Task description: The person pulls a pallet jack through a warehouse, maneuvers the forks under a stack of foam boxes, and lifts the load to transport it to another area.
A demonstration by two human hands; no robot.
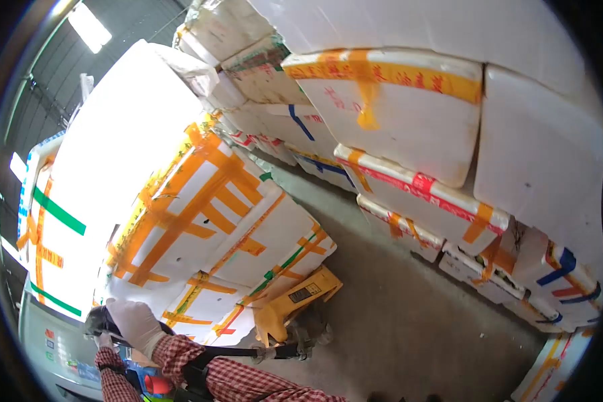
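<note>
White-gloved right hand (135, 325) clasps a curved black handle (100, 321), left hand (104, 341) grip unclear, apparently steering; orange-taped white foam boxes (193, 231) call for steadiness.

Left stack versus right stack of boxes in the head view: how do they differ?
- Tape: the left stack has broad orange strips crossing its side faces; the right stack has large bare faces, with lettered bands mostly along upper edges.
- Lighting: the left stack's top is washed out by glare; the right stack's faces are dimmer.
- Base: a yellow metal part shows at the left stack's foot; none shows at the right stack's.

Both: white, taped boxes.
</note>
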